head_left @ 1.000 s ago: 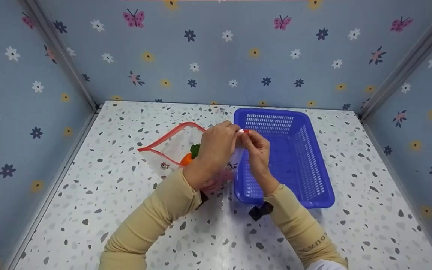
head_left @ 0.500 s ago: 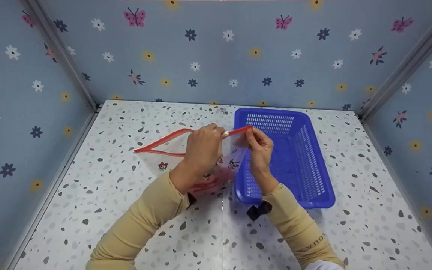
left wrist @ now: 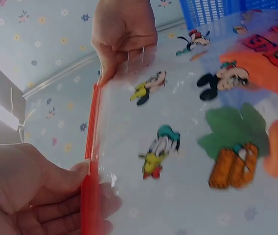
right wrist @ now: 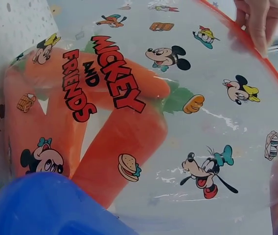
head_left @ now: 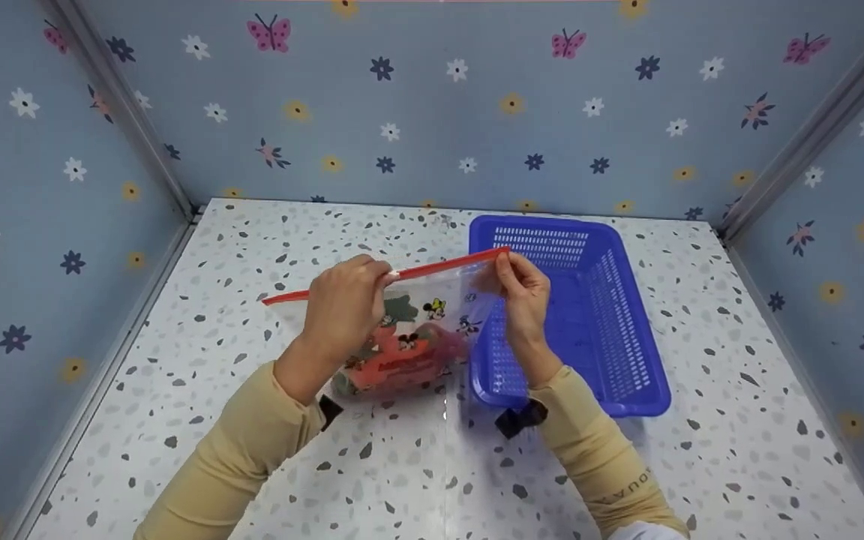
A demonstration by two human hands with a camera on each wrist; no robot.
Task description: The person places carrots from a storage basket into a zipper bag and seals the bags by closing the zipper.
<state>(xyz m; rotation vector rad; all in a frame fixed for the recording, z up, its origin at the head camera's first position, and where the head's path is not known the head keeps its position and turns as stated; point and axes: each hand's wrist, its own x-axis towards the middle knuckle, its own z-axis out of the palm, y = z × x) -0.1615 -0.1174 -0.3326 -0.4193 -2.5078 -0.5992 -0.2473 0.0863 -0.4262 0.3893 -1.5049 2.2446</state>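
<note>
A clear zip bag (head_left: 439,289) printed with cartoon figures stands between my hands, its red zip strip (head_left: 447,265) stretched across the top. My left hand (head_left: 342,307) pinches the strip around a small white slider (head_left: 393,276), left of the middle. At the strip's right end, my right hand (head_left: 528,296) pinches the bag's corner between thumb and fingers. Several orange carrots (right wrist: 124,152) with green leafy tops lie inside the bag, seen through its print in the right wrist view. My left hand hides part of the bag's left side in the head view.
A blue slotted plastic basket (head_left: 638,330) stands right beside the bag, behind and under my right hand. The speckled white tabletop (head_left: 214,247) is bounded by flower-patterned walls (head_left: 432,112) at the back and both sides.
My left hand has slid left along the strip from the right corner, with the white slider. The strip's gaping left part has come together. My right hand stays at the corner.
</note>
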